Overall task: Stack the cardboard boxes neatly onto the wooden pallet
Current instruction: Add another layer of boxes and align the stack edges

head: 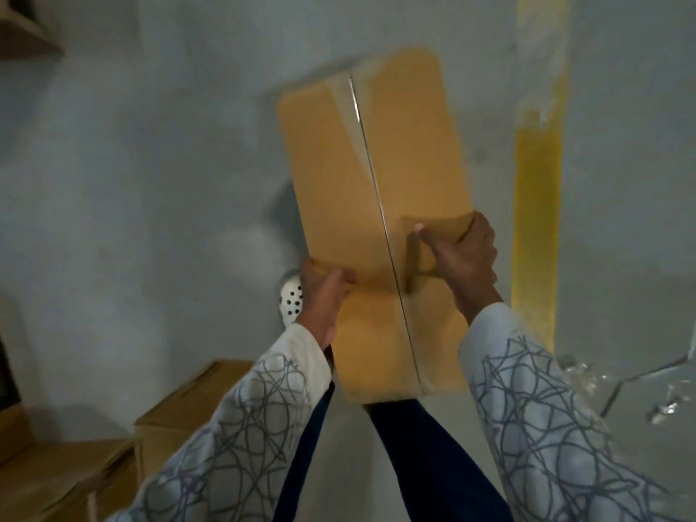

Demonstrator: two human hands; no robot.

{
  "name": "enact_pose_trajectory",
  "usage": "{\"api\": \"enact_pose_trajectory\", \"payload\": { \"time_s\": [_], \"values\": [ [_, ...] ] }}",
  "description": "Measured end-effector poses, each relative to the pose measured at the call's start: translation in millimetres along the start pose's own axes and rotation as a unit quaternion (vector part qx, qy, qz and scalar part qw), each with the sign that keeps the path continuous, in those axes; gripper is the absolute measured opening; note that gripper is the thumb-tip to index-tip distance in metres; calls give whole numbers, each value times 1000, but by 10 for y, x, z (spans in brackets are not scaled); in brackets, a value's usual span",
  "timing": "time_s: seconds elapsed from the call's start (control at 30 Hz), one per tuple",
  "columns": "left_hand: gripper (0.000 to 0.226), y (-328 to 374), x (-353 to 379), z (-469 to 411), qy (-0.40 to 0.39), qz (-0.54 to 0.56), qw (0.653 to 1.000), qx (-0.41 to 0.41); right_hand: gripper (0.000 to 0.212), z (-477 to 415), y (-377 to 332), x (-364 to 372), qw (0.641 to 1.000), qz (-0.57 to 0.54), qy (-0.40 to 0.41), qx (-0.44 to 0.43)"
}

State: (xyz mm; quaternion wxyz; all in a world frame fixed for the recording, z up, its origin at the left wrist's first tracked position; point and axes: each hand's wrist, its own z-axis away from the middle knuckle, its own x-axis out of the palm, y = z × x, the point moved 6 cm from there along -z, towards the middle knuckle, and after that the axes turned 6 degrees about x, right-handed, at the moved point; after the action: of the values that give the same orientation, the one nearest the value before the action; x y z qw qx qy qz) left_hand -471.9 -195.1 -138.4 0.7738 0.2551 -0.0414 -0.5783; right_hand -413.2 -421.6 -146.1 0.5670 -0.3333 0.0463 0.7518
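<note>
**Carton, being carried**

Left hand [324, 292] and right hand [463, 254] are gripping opposite side edges of the cardboard box [410, 145], mid-frame, thumbs on top. Probably handling stiff and light; edge holds are suiting it.

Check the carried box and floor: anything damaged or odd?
The flat brown cardboard box, gripped by left hand and right hand, looks intact. The yellow painted floor stripe is worn patchy at its far end; crumpled clear plastic film lies beside it.
</note>
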Motion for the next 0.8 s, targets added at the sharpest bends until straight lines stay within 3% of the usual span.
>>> {"api": "enact_pose_trajectory", "payload": {
  "time_s": [0.1, 0.17, 0.43, 0.67, 0.8],
  "values": [
    [82, 193, -258, 512, 14, 21, 1000, 0, 107, 539, -344, -309, 999, 48, 9, -14],
    [78, 463, -476, 951, 30, 21, 999, 29, 108, 1007, -635, -522, 997, 62, 16, -33],
    [72, 2109, -2035, 2709, 155, 0, 977, 148, 115, 3476, -1926, -1063, 998, 7, -26, -65],
    [72, 3366, -3809, 4153, 311, -69, 906, 279, 109, 5541, -2548, -948, 993, -77, -68, -61],
    [83, 3542, -4672, 4697, 384, -153, 851, 323, 100, 6417, -2586, -655, 983, -128, -123, -39]
  ]
}}
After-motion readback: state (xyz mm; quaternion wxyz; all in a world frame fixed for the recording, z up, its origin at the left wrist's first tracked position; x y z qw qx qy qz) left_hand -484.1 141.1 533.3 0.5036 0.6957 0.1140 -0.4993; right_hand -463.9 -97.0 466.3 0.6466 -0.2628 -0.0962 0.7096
